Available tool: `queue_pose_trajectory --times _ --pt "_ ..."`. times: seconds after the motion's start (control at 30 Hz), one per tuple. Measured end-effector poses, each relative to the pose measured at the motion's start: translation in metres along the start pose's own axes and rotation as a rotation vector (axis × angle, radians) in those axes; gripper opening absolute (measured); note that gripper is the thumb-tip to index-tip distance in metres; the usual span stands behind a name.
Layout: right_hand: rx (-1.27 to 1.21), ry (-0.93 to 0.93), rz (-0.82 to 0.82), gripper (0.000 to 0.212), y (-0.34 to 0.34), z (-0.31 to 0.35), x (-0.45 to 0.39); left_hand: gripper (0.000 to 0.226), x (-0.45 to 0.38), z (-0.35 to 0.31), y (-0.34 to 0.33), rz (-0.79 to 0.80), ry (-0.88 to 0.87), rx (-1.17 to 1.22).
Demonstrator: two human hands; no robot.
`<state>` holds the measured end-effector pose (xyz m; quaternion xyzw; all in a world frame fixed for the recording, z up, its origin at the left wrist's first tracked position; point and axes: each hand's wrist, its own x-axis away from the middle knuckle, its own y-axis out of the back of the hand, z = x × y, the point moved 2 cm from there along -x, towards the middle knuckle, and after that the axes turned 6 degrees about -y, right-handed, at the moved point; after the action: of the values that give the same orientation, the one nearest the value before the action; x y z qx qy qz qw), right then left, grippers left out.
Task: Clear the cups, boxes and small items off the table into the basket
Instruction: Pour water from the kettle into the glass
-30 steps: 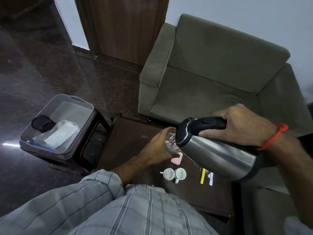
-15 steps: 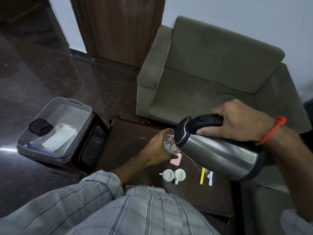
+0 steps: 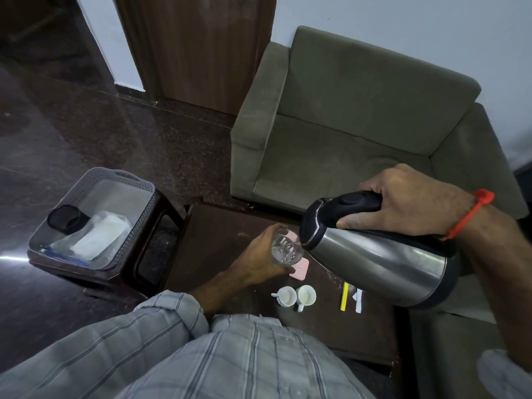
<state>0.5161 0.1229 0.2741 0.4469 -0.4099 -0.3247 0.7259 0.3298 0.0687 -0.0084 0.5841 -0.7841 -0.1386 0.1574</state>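
two white cups (image 3: 287, 296) (image 3: 305, 295), one kettle (image 3: 377, 254), one glass (image 3: 283, 250), one basket (image 3: 129, 184)

The scene is dimly lit, and a cool, bluish cast is seen over everything. A bright streak of reflected light is seen on the polished floor (image 3: 86, 125) at the left edge, and a broad pale sheen is spread across it. Soft highlights are carried along the steel kettle (image 3: 383, 263). The dark table (image 3: 230, 223) is left underexposed, so its surface detail is largely lost. Strong wide-angle distortion is shown: the sofa (image 3: 359, 133) and door (image 3: 201, 47) are bent outward toward the edges. The shirt (image 3: 201, 361) close to the lens is rendered soft.
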Motion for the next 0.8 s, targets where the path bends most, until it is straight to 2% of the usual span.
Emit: queue_pose_trajectory --times 0.67,0.8 --pt "0.072 -0.028 -0.009 0.056 0.0014 0.0004 0.0027 0.105 0.0022 0.0074 -0.0025 -0.006 0.011 0.005" --pt "0.063 -0.036 0.011 0.053 0.0024 0.0006 0.0044 0.107 0.0016 0.0084 -0.0040 0.006 0.016 0.012"
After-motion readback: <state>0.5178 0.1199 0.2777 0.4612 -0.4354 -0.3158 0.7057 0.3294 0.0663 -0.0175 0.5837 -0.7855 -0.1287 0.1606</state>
